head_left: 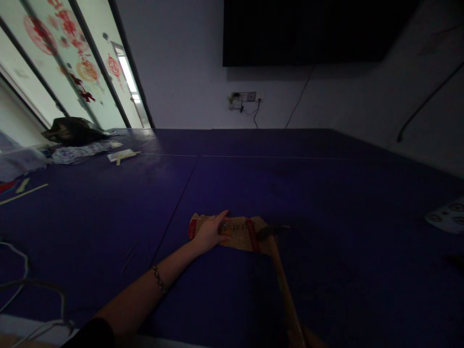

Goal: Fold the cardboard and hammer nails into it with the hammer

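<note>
My left hand (210,233) lies on a flat brown piece (237,238), perhaps cardboard, with red bands and rows of small dark marks. Its thumb and fingers are spread apart, and a beaded bracelet circles the wrist. Several short dark strokes show beside the fingertips; I cannot tell whether they are nails or print. A hammer (283,285) with a long wooden handle has its dark head over the right end of the brown piece; whether they touch is unclear. At the bottom edge, my right hand (312,338) is dim and mostly cut off, around the handle's lower end.
A purple-blue surface (326,193) spreads out to the wall. Two thin sticks (128,258) lie left of my forearm, near a looped cable (26,266). Farther back are a white tray (121,155) and a dark bag (74,130). A pale object (447,217) sits far right.
</note>
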Demonstrator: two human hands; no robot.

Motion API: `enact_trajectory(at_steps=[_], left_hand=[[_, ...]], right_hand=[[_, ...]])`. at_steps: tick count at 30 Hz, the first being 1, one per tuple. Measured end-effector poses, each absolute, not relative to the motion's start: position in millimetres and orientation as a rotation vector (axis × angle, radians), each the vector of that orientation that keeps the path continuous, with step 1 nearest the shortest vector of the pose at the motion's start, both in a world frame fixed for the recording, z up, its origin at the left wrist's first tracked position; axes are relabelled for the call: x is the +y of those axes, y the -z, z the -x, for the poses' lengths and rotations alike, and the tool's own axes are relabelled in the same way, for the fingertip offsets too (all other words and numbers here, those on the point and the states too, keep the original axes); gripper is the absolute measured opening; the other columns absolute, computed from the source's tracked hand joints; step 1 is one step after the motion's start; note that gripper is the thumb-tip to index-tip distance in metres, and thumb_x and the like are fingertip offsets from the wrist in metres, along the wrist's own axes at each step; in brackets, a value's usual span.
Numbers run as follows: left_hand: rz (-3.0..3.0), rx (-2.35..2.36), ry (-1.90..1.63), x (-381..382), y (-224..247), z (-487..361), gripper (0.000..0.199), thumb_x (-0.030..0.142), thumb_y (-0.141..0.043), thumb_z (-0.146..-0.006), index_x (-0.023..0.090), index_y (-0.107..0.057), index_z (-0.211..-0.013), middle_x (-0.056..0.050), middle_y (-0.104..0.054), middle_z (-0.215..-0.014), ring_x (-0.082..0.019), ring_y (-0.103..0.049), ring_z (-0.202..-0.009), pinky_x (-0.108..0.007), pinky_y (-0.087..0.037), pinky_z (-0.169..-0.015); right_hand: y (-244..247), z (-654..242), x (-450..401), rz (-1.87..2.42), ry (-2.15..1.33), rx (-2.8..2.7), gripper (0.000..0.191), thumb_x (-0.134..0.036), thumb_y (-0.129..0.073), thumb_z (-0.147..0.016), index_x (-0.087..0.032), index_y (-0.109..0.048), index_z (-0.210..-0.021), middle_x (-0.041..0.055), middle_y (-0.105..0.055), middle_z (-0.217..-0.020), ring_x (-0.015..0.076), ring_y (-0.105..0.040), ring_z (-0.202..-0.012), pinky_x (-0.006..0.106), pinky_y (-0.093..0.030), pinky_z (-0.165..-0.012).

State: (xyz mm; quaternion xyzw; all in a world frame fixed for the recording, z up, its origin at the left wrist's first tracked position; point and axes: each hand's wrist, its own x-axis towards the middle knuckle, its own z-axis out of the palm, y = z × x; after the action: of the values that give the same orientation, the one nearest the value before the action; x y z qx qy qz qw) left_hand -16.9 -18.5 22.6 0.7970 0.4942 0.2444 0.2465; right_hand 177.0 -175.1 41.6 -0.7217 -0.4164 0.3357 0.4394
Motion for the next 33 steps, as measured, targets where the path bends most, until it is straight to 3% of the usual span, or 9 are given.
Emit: enact_trajectory(at_steps=[3,4,5,8,12,18,21,28,33], left_hand=[[-2.168,1.288,-0.69,-19,-24,20,0.081,0.02,-0.07,-0.057,0.022,-0.029,-0.127,-0.006,-0.057,-0.113,-0.022,-0.05,-0.105,-0.036,-0.036,-0.091],[-2.156,1.263,-0.694,-18,-24,22,0.081,0.019,-0.07,-0.058,0.022,-0.028,-0.127,-0.007,-0.057,-0.114,-0.021,-0.051,-0.103,-0.036,-0.038,-0.09],[-2.138,1.237,-0.698,-18,-26,24,0.081,0.018,-0.069,-0.058,0.022,-0.027,-0.127,-0.007,-0.056,-0.114,-0.02,-0.053,-0.099,-0.035,-0.039,-0.088],[-2.087,1.177,-0.713,-19,-33,36,0.077,0.017,-0.066,-0.06,0.025,-0.028,-0.127,-0.007,-0.054,-0.117,-0.017,-0.056,-0.094,-0.035,-0.041,-0.086],[-2.124,1.269,-0.707,-30,-49,68,0.066,0.02,-0.063,-0.063,0.025,-0.035,-0.123,-0.005,-0.053,-0.119,-0.018,-0.051,-0.106,-0.039,-0.034,-0.095],[-2.191,1.77,-0.676,-84,-56,135,0.033,0.031,-0.05,-0.072,0.023,-0.055,-0.104,-0.005,-0.058,-0.112,-0.021,-0.053,-0.102,-0.038,-0.041,-0.09],[-2.187,1.887,-0.752,-111,-50,149,0.026,0.033,-0.044,-0.076,0.024,-0.059,-0.096,-0.003,-0.061,-0.106,-0.02,-0.056,-0.097,-0.035,-0.044,-0.087],[-2.257,1.579,-0.709,-85,-49,95,0.024,0.025,-0.048,-0.076,0.023,-0.06,-0.097,-0.003,-0.063,-0.095,-0.016,-0.058,-0.089,-0.029,-0.047,-0.08],[-2.344,1.285,-0.643,-39,-43,42,0.033,0.024,-0.058,-0.071,0.021,-0.057,-0.104,-0.005,-0.061,-0.101,-0.017,-0.056,-0.094,-0.028,-0.042,-0.085]], right_hand=[[-39,-164,-120,1.798,-0.799,-1.025,0.024,-0.032,-0.04,-0.086,-0.019,-0.056,-0.099,0.0013,-0.057,-0.103,0.0209,-0.055,-0.089,0.034,-0.048,-0.071],[-37,-158,-101,1.802,-0.789,-1.021,0.024,-0.034,-0.046,-0.083,-0.02,-0.054,-0.1,0.0042,-0.058,-0.1,0.0178,-0.056,-0.083,0.034,-0.05,-0.066],[-35,-152,-83,1.807,-0.781,-1.017,0.026,-0.035,-0.047,-0.082,-0.017,-0.054,-0.1,0.0046,-0.061,-0.092,0.0168,-0.059,-0.075,0.033,-0.051,-0.06],[-28,-137,-46,1.83,-0.757,-1.002,0.034,-0.038,-0.038,-0.081,-0.017,-0.065,-0.079,0.0031,-0.062,-0.053,0.0246,-0.062,-0.053,0.029,-0.043,-0.036],[-21,-132,-31,1.846,-0.738,-1.008,0.03,-0.036,-0.044,-0.075,-0.017,-0.066,-0.068,0.001,-0.055,-0.036,0.0231,-0.058,-0.034,0.026,-0.036,-0.029],[-18,-138,-35,1.872,-0.714,-0.993,0.038,-0.034,-0.035,-0.078,-0.016,-0.066,-0.065,0.0004,-0.051,-0.03,0.0233,-0.058,-0.033,0.026,-0.036,-0.029],[-18,-135,-37,1.881,-0.705,-0.971,0.036,-0.034,-0.036,-0.078,-0.016,-0.066,-0.068,0.0009,-0.052,-0.031,0.0252,-0.059,-0.035,0.027,-0.037,-0.028],[-19,-126,-37,1.868,-0.717,-0.975,0.03,-0.035,-0.042,-0.075,-0.018,-0.066,-0.073,0.0012,-0.055,-0.034,0.0257,-0.058,-0.034,0.029,-0.037,-0.027],[-20,-128,-33,1.841,-0.741,-0.984,0.033,-0.035,-0.039,-0.077,-0.017,-0.066,-0.072,0.0017,-0.056,-0.037,0.0252,-0.059,-0.036,0.028,-0.038,-0.029]])
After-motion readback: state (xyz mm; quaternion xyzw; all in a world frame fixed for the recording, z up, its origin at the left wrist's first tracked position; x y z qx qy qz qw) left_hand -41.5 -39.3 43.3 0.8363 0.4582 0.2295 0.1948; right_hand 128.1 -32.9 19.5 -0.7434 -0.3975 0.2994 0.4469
